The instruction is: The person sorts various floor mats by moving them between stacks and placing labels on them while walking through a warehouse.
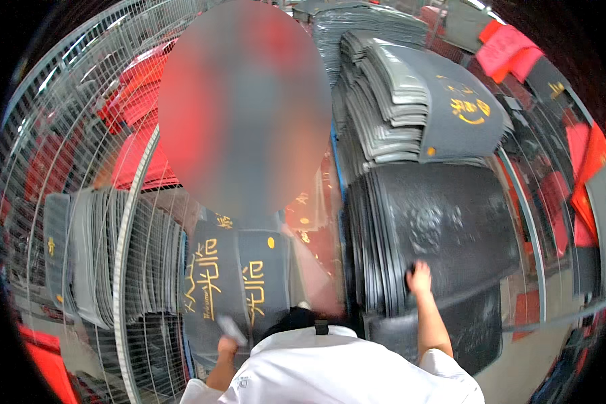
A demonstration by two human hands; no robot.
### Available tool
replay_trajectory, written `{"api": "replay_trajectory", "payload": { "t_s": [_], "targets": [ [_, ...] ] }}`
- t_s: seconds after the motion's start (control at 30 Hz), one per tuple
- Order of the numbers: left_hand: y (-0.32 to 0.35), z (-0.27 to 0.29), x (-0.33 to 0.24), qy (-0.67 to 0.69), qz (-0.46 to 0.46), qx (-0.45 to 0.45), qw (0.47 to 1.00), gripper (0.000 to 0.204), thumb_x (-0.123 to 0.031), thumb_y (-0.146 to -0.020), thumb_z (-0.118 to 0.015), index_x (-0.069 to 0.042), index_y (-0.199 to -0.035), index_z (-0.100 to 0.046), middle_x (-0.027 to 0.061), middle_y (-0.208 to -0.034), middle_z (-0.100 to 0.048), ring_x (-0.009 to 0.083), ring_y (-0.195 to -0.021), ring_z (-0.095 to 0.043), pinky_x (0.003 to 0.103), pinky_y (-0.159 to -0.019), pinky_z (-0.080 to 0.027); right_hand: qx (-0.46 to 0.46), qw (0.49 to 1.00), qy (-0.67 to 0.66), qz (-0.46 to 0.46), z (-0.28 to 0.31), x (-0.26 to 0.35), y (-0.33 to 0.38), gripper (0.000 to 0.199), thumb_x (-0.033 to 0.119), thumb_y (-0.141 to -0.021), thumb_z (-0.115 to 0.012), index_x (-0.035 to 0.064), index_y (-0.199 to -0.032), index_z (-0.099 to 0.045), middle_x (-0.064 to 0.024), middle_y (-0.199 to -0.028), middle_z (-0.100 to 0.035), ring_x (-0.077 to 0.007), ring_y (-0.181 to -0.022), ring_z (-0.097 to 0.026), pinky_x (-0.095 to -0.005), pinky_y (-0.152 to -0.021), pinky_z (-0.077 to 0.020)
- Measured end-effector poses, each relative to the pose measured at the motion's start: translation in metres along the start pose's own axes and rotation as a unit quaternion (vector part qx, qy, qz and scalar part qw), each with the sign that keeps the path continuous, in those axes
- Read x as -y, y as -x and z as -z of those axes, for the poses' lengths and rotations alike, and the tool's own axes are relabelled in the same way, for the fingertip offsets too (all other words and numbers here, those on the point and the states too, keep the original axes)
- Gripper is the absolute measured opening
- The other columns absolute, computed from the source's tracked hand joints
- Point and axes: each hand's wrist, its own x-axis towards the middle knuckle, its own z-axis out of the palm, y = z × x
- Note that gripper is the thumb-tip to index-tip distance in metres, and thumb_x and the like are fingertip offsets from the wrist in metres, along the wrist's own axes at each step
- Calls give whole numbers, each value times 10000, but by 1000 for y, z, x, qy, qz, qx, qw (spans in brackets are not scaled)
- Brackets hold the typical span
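Observation:
My left hand (227,347) is closed around a small pale flat object (233,330), blurred, its kind unclear. It is over grey mats (212,269) with yellow lettering that lie at the left of the aisle. My right hand (419,277) is at the left edge of a stack of black mats (464,202), fingers curled at the top mat's edge. That top mat has a shiny, creased surface. Another dark mat (475,330) hangs or lies lower, nearer to me.
Behind the black stack rises a taller pile of grey mats (384,87). Wire mesh fencing (131,222) runs along the left, with more grey mats (101,249) beyond it. A metal rail (535,222) stands at right. A large blurred area covers the centre top; reddish floor shows below it.

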Motion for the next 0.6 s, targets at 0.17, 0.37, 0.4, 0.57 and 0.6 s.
{"api": "replay_trajectory", "payload": {
  "t_s": [0.17,0.37,0.4,0.57,0.6],
  "targets": [
    [-179,262,-308,253,-56,-111,960,309,-264,-805,-463,18,-752,-579,173,-678,-601,309,-635,-598,398,-630,-456,78,972,156,-159,-31,27,0,414,192,-710,-575,48,-1071,-432,-151,-1126,-413,-320,-1125,-345,-444,-929,-296],
    [-408,363,-410,65,-68,-117,989,313,-308,-797,-482,-16,-801,-592,178,-699,-597,315,-675,-590,397,-611,-453,181,961,135,-162,-99,67,-126,261,245,-728,-547,46,-896,-534,-170,-897,-498,-327,-820,-481,-424,-697,-397],
    [-429,352,-383,-3,-180,-222,958,310,-288,-797,-482,2,-805,-589,186,-717,-598,318,-677,-591,396,-615,-456,287,939,115,-152,-103,78,-163,240,239,-730,-543,46,-873,-539,-163,-856,-504,-319,-778,-488,-423,-667,-399],
    [-485,338,-340,-45,-60,-5,997,330,-301,-742,-564,14,-835,-592,167,-800,-609,294,-747,-594,380,-655,-464,480,868,67,106,-135,135,-423,168,210,-737,-520,48,-755,-564,-130,-650,-536,-281,-568,-519,-420,-517,-410],
    [-495,344,-345,-87,10,77,993,359,-339,-722,-578,-3,-847,-599,154,-837,-605,288,-788,-588,374,-682,-467,469,875,50,111,-136,155,-476,165,204,-738,-516,48,-731,-570,-123,-609,-542,-273,-526,-525,-419,-487,-413]
  ]
}}
